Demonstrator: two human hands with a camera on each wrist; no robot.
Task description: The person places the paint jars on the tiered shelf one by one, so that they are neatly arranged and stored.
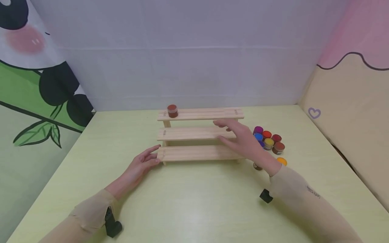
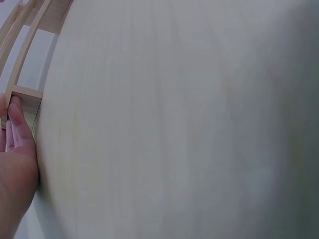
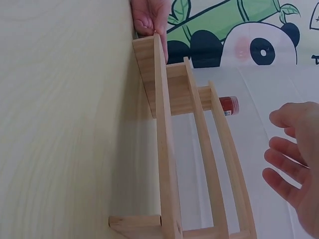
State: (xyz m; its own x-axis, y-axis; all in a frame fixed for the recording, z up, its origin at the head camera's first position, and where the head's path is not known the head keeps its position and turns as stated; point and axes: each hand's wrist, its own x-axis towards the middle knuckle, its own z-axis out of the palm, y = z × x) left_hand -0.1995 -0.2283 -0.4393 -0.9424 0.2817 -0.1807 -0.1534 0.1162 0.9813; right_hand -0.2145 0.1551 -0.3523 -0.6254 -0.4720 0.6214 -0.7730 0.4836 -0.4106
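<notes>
A three-tier wooden display rack [image 1: 200,153] stands on the table, its planks stepped up toward the back. My left hand [image 1: 141,165] holds the left end of the lowest plank between thumb and fingers; the left wrist view shows the fingers [image 2: 17,124] under the plank's end. One small jar with a reddish-brown lid [image 1: 172,111] sits near the left end of the top plank. My right hand [image 1: 240,138] hovers over the rack's right side, fingers loosely bent and apart from the planks. In the right wrist view the right hand [image 3: 294,154] holds nothing.
Right of the rack stands a cluster of small paint jars with coloured lids, among them a yellow-lidded jar [image 1: 268,143] and a brown-lidded jar [image 1: 278,147]. An orange-lidded jar [image 1: 282,161] and a dark jar [image 1: 257,166] are partly behind the right forearm. Fabric walls [image 1: 194,67] border the table.
</notes>
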